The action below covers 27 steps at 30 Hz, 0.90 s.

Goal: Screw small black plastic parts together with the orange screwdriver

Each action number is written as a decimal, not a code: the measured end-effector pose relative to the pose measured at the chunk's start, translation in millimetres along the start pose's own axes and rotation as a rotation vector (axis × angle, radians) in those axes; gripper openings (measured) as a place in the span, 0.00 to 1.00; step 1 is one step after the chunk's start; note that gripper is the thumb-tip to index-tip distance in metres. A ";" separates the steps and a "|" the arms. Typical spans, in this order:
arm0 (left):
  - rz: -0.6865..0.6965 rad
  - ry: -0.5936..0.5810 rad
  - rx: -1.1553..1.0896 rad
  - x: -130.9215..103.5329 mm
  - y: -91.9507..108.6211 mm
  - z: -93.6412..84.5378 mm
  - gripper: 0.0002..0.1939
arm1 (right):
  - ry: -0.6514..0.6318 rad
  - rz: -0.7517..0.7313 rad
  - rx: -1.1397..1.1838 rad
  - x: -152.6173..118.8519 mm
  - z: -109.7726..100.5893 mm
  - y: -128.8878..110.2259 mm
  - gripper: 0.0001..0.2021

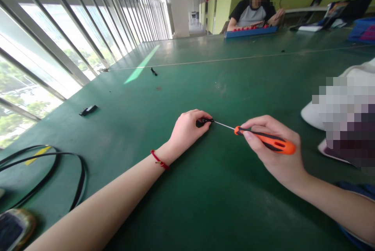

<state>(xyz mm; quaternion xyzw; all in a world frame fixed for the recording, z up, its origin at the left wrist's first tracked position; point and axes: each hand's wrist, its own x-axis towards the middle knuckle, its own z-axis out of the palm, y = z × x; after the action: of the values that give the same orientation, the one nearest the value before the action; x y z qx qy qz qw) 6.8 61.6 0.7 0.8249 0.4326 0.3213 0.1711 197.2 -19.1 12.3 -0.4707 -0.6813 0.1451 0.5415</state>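
Observation:
Between the thumb and fingers of my left hand [191, 128] is a small black part [202, 122], mostly covered by the hand, so its kind cannot be made out. My right hand [278, 153] is closed around the orange and black handle of a screwdriver [268, 140]. The thin metal shaft points left, and its tip meets the right end of the black part. Both hands are low over the green tabletop [193, 196], and a red cord bracelet [159, 161] circles my left wrist.
Small black pieces [88, 110] lie to the left and farther back. A looped black cable [80, 180] and a dark-screened device [14, 227] are at lower left. A person [253, 12] sits across the table behind a blue tray [252, 32]. Railings [117, 4] line the left edge.

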 end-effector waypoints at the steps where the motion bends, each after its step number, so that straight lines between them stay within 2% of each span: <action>1: 0.001 0.003 0.002 0.0 0.0 0.2 0.09 | 0.016 -0.009 -0.017 -0.3 0.1 -0.1 0.05; 4: 0.003 0.002 0.009 0.2 0.0 0.5 0.09 | 0.116 -0.075 0.028 -0.4 0.5 0.9 0.14; 6: 0.003 -0.005 0.009 0.2 0.0 0.5 0.09 | 0.105 -0.079 0.072 -0.2 0.1 1.5 0.18; 9: 0.006 -0.005 0.006 0.1 -0.1 0.4 0.09 | -0.007 -0.035 0.003 -0.4 -0.8 0.3 0.10; 11: 0.006 -0.002 0.009 0.0 -0.3 0.4 0.09 | -0.011 -0.027 -0.048 -0.7 -0.8 -0.8 0.04; 13: 0.004 -0.002 0.015 0.0 -0.4 0.4 0.09 | 0.058 -0.053 -0.035 -0.8 -0.2 -0.9 0.07; 15: 0.002 -0.004 0.019 0.1 -0.4 0.3 0.09 | 0.112 -0.079 0.013 -0.5 0.2 -0.3 0.14; 17: 0.002 -0.007 0.021 0.1 -0.2 0.2 0.09 | 0.072 -0.074 0.037 -0.4 -0.2 0.0 0.17; 20: 0.004 -0.006 0.018 0.0 0.3 -0.2 0.09 | -0.045 -0.037 -0.028 -1.5 -1.7 -0.8 0.08; 22: 0.002 -0.006 0.018 -0.1 0.6 -0.5 0.09 | -0.029 -0.043 -0.065 -2.4 -2.1 -1.1 0.05; 25: -0.002 -0.006 0.025 -0.2 1.0 -0.5 0.09 | 0.087 -0.087 -0.001 -2.3 -1.7 -0.1 0.15; 27: -0.002 -0.009 0.023 -0.2 1.0 -0.5 0.09 | 0.079 -0.090 0.036 -1.5 -1.5 0.3 0.18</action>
<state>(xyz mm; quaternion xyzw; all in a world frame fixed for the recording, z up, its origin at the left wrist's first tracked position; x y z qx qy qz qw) 7.0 60.8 1.5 0.8278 0.4362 0.3125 0.1639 198.7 -20.6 11.7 -0.4349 -0.6773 0.1142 0.5823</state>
